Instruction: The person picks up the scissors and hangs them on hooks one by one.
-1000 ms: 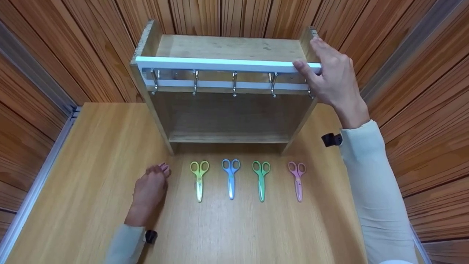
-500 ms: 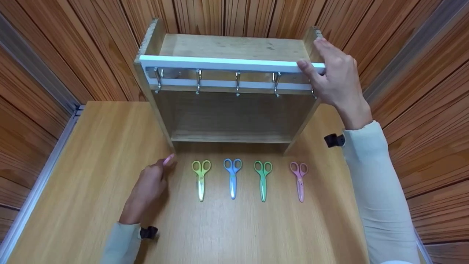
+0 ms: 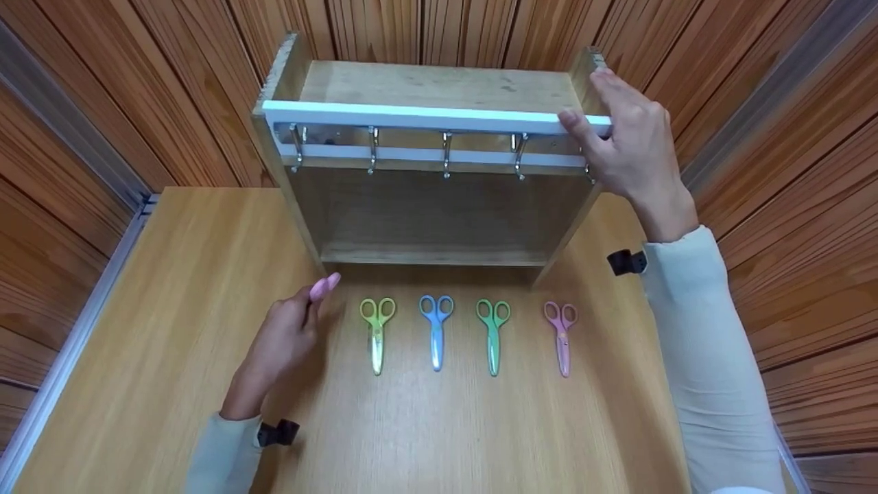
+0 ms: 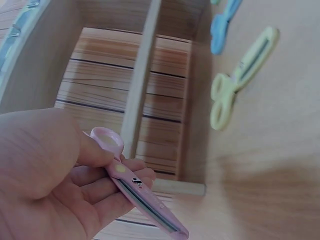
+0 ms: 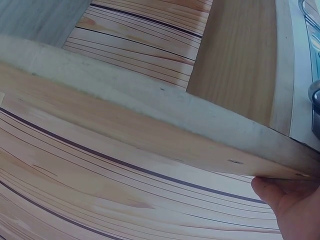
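Note:
My left hand (image 3: pixel 281 339) pinches pink scissors (image 4: pixel 145 200) between thumb and fingers, in front of the shelf's lower left corner. In the left wrist view one finger loop shows above the thumb, and the blades point down and to the right. My right hand (image 3: pixel 634 151) grips the upper right corner of the wooden shelf (image 3: pixel 432 89), its thumb against the white rail (image 3: pixel 411 116). Several metal hooks (image 3: pixel 446 154) hang along this rail. On the table lie yellow scissors (image 3: pixel 376 336), blue scissors (image 3: pixel 436 336), green scissors (image 3: pixel 493 339) and a second pink pair of scissors (image 3: pixel 563 343).
The shelf stands upright at the back of the wooden table (image 3: pixel 439 439), close to a wood-panelled wall (image 3: pixel 459 31). The scissors on the table form a row before it, finger loops toward the shelf. Grey metal edging (image 3: pixel 62 357) runs along the left.
My left hand has lifted the pink scissors off the table and moved them forward and slightly right, toward the shelf. My right hand keeps its hold on the shelf's corner.

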The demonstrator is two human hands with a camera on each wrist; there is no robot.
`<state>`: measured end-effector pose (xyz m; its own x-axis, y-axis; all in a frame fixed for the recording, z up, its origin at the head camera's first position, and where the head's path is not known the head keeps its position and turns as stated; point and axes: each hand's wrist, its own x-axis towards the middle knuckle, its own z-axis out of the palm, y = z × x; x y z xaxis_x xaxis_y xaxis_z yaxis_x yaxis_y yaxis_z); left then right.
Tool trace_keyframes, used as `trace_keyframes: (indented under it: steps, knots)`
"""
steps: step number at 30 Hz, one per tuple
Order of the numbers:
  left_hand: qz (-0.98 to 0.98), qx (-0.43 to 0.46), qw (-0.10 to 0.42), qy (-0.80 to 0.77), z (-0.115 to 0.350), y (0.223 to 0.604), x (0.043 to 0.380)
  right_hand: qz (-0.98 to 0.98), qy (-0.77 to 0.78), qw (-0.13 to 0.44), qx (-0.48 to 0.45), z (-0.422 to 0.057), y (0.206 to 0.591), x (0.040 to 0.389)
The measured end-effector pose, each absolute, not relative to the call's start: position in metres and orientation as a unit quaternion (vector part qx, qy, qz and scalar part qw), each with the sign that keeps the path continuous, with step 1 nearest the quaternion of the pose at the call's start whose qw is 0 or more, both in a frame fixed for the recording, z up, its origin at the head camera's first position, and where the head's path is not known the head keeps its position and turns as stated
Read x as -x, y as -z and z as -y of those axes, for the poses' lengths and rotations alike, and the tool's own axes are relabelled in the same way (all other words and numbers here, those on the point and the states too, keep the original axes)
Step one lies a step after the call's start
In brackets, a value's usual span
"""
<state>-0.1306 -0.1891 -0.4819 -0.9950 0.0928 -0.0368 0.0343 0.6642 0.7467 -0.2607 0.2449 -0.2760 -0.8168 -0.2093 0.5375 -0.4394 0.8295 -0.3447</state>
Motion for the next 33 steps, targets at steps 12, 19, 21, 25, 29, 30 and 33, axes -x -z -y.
trace_keyframes:
  steps: [12,19,21,25,29,30,33]
  knots:
    - [-0.905,-0.037,0.007,-0.424,0.187,0.453,0.127,0.92,-0.243,0.25,-0.181,-0.243,0.276,0.263]
    - [-0.89,-0.05,-0.027,-0.452,0.193,0.432,0.124,0.919,-0.242,0.251,-0.183,-0.242,0.274,0.263]
    - [-0.887,-0.051,-0.03,-0.458,0.193,0.427,0.125,0.92,-0.242,0.25,-0.18,-0.242,0.274,0.263]
    - [-0.876,-0.049,-0.02,-0.48,0.196,0.418,0.125,0.921,-0.243,0.249,-0.176,-0.243,0.275,0.263]
    - [-0.864,-0.047,-0.019,-0.5,0.198,0.41,0.126,0.922,-0.244,0.246,-0.171,-0.244,0.276,0.262]
    - [-0.863,-0.048,-0.023,-0.502,0.199,0.409,0.126,0.923,-0.243,0.245,-0.169,-0.244,0.276,0.262]
    - [-0.861,-0.053,-0.044,-0.504,0.201,0.405,0.126,0.924,-0.243,0.242,-0.166,-0.244,0.277,0.262]
